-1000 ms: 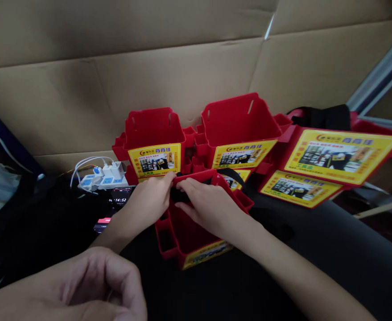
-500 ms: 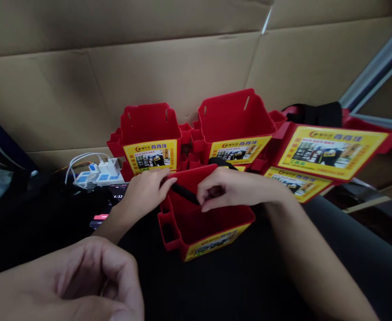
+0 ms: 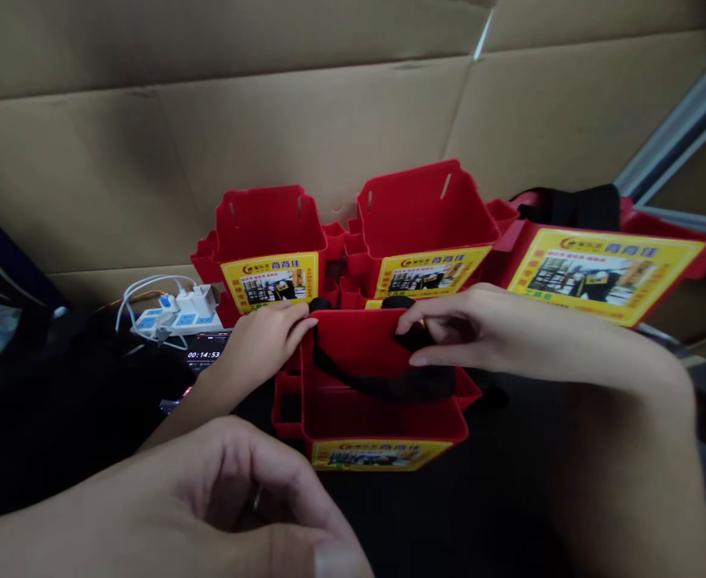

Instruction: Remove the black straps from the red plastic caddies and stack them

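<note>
A red plastic tool box [image 3: 358,333] with a yellow front label sits low in front of me. A black webbing strap [image 3: 382,388] sags in a loop across its inside. My left hand [image 3: 265,341] is closed on the upper left corner of the back wall, its thumb beside the strap. With thumb and fingers, my right hand [image 3: 464,325] grips part of the strap at the wall's upper right corner; the fingertips are partly hidden in shadow. A large curled hand [image 3: 220,490] fills the near left foreground, apart from the box; whose it is, I cannot tell.
Behind stand more red boxes, a left one [image 3: 268,221], a middle one [image 3: 425,209] and a labelled right one [image 3: 606,277]. A white power strip [image 3: 181,317] with cables and a lit phone [image 3: 206,351] lie left. Cardboard [image 3: 328,128] walls the back.
The box has turned so its front faces me more squarely. My right hand has moved right with the strap, which now loops across the inside. The large foreground hand has shifted right.
</note>
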Action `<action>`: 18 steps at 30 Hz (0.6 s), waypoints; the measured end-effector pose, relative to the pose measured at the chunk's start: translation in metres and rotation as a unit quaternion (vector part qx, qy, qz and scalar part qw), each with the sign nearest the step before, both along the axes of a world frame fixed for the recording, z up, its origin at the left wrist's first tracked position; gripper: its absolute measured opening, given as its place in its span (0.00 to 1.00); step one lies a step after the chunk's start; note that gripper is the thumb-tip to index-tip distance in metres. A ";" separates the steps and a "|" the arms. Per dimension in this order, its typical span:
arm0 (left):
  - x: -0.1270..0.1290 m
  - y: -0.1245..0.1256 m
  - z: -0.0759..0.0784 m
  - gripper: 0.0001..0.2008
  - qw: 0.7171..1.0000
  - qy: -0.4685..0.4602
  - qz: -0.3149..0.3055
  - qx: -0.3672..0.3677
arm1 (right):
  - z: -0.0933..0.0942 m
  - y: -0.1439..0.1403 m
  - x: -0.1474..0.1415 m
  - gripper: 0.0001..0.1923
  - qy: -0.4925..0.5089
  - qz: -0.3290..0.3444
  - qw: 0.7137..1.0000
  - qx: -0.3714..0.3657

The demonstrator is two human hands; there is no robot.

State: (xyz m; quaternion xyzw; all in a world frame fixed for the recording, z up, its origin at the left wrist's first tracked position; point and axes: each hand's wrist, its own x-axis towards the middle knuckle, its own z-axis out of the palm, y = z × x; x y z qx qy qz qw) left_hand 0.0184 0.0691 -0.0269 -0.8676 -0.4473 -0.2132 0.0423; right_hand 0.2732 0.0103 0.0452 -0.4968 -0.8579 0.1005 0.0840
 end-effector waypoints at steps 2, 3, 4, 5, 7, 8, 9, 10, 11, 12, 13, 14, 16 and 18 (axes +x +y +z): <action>0.001 -0.003 0.003 0.14 1.000 0.006 0.002 -0.010 | -0.003 0.002 -0.009 0.17 -0.014 0.014 0.999 0.047; 0.001 -0.005 0.005 0.14 1.000 0.012 0.005 -0.017 | -0.005 0.003 -0.014 0.16 -0.017 0.021 0.998 0.064; 0.002 -0.006 0.006 0.14 1.000 0.018 0.009 -0.022 | -0.007 0.004 -0.020 0.16 -0.019 0.029 0.996 0.076; 0.003 -0.008 0.008 0.15 0.999 0.022 0.013 -0.025 | -0.010 0.006 -0.027 0.16 -0.024 0.035 0.995 0.086; 0.004 -0.012 0.010 0.15 0.999 0.029 0.019 -0.027 | -0.018 0.009 -0.042 0.17 -0.037 0.040 0.993 0.108; 0.004 -0.013 0.011 0.15 0.999 0.031 0.022 -0.025 | -0.022 0.010 -0.050 0.18 -0.044 0.038 0.991 0.120; 0.005 -0.015 0.012 0.15 0.999 0.033 0.026 -0.021 | -0.028 0.011 -0.058 0.20 -0.051 0.034 0.989 0.131; 0.005 -0.016 0.012 0.15 0.999 0.036 0.029 -0.017 | -0.033 0.011 -0.065 0.23 -0.057 0.030 0.988 0.142; 0.005 -0.016 0.012 0.16 0.999 0.039 0.032 -0.014 | -0.039 0.012 -0.072 0.25 -0.063 0.025 0.986 0.151; 0.006 -0.017 0.012 0.16 0.999 0.041 0.034 -0.011 | -0.044 0.012 -0.078 0.28 -0.069 0.023 0.985 0.156; 0.006 -0.017 0.012 0.16 0.998 0.042 0.035 -0.010 | -0.049 0.012 -0.083 0.29 -0.078 0.020 0.984 0.161; 0.007 -0.018 0.012 0.16 0.998 0.043 0.035 -0.009 | -0.052 0.013 -0.086 0.29 -0.088 0.014 0.982 0.166; 0.008 -0.018 0.011 0.14 0.998 0.044 0.033 -0.009 | -0.057 0.015 -0.088 0.23 -0.110 -0.009 0.977 0.181; 0.009 -0.019 0.009 0.13 0.998 0.045 0.034 -0.010 | -0.056 0.018 -0.084 0.13 -0.109 -0.014 0.977 0.185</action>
